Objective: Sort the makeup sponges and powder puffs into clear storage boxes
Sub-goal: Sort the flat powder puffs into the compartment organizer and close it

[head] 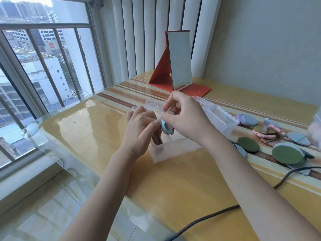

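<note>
A clear storage box [175, 150] stands at the table's middle, its open lid [218, 117] leaning back to the right. My right hand [184, 117] pinches a grey-blue powder puff [165, 128] held on edge over the box's opening. My left hand [141, 126] is just left of the puff, thumb against it, fingers curled down into the box beside brown puffs [157, 139] standing inside. Loose puffs lie to the right: green [286, 154], dark green [248, 144], grey-blue [297, 138], lilac and grey [246, 119], pink [268, 132].
A red folding mirror [179, 66] stands behind the box. A dark cable [199, 221] crosses the near table and loops to the right edge. The glass table's left edge [57, 153] borders a window with railings. Blinds hang at the back.
</note>
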A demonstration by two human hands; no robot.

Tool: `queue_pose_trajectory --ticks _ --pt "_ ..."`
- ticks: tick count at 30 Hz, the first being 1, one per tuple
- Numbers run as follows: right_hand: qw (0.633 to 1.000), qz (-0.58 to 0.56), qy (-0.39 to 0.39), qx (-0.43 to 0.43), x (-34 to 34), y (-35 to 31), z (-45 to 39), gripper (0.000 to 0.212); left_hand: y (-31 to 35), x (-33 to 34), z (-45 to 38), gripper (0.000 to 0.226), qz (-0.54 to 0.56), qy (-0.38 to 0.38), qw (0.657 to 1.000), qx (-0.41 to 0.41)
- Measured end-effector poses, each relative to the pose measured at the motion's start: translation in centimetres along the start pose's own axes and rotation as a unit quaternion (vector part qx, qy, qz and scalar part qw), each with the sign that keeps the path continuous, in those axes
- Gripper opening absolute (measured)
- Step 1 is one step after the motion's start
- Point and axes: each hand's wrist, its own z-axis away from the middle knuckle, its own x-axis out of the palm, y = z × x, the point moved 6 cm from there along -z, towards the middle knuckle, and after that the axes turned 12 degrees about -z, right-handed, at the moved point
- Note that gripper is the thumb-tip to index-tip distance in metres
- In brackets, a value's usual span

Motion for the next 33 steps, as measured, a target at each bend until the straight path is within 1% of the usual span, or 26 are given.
queue_pose_trajectory --ticks 3,6,8,10,12,13,14,16,18,21,23,24,26,27,30,31,33 --pt "1.000 0.000 -0.004 -0.010 0.0 -0.1 0.1 0.014 -0.4 0.0 -0.1 0.045 0.032 0.005 0.999 -0.022" --pt "0.999 0.004 0.025 -0.042 -0.3 -0.4 0.1 0.015 -0.4 -0.3 -0.1 0.047 0.050 0.026 0.998 -0.033" --pt "0.998 0.005 0.025 -0.049 -0.2 -0.4 0.1 0.015 -0.2 -0.4 -0.1 0.047 0.048 0.025 0.998 -0.038" --pt "0.999 0.016 0.011 -0.046 0.2 -0.2 0.2 0.020 -0.1 -0.5 -0.2 0.041 0.051 0.025 0.998 -0.041" --pt "0.999 0.021 0.009 -0.042 0.8 0.0 0.4 0.027 0.0 -0.7 -0.2 0.027 0.062 0.031 0.997 -0.042" --pt "0.999 0.025 0.011 -0.039 1.1 0.1 0.5 0.027 -0.1 -0.7 -0.2 0.023 0.064 0.032 0.997 -0.043" --pt "0.999 0.034 0.011 -0.033 1.4 0.4 0.5 0.024 -0.2 -0.7 -0.2 0.023 0.063 0.032 0.996 -0.046" --pt "0.998 0.058 -0.003 -0.012 1.7 0.9 0.5 0.020 -0.5 -0.5 -0.2 0.029 0.058 0.037 0.996 -0.052" --pt "0.996 0.082 -0.042 0.013 2.1 1.4 0.4 0.030 -0.6 -0.5 -0.1 0.030 0.057 0.045 0.996 -0.051" --pt "0.990 0.094 -0.095 0.044 2.6 2.0 0.3 0.045 -0.8 -0.5 0.0 0.018 0.087 0.051 0.993 -0.061" --pt "0.993 0.077 -0.088 0.035 2.3 1.8 0.2 0.046 -1.0 -0.5 0.0 0.010 0.118 0.054 0.989 -0.072" --pt "0.996 0.060 -0.065 0.025 1.8 1.6 0.1 0.044 -1.0 -0.5 -0.1 0.007 0.137 0.054 0.986 -0.077" --pt "0.999 0.029 -0.020 0.014 0.8 1.4 0.0 0.038 -1.0 -0.6 -0.1 0.017 0.154 0.049 0.984 -0.073" --pt "0.999 0.030 -0.023 0.019 0.6 1.4 0.0 0.038 -0.9 -0.4 -0.2 0.023 0.146 0.037 0.986 -0.069" --pt "0.993 0.059 -0.092 0.054 1.6 2.0 0.3 0.039 -1.1 0.3 0.0 0.034 0.106 -0.013 0.991 -0.074" --pt "0.992 0.061 -0.098 0.058 1.7 2.1 0.3 0.039 -1.3 0.4 0.1 0.035 0.102 -0.024 0.992 -0.077" --pt "0.994 0.057 -0.078 0.041 1.5 2.0 0.2 0.040 -1.4 0.5 0.1 0.036 0.098 -0.035 0.991 -0.080"
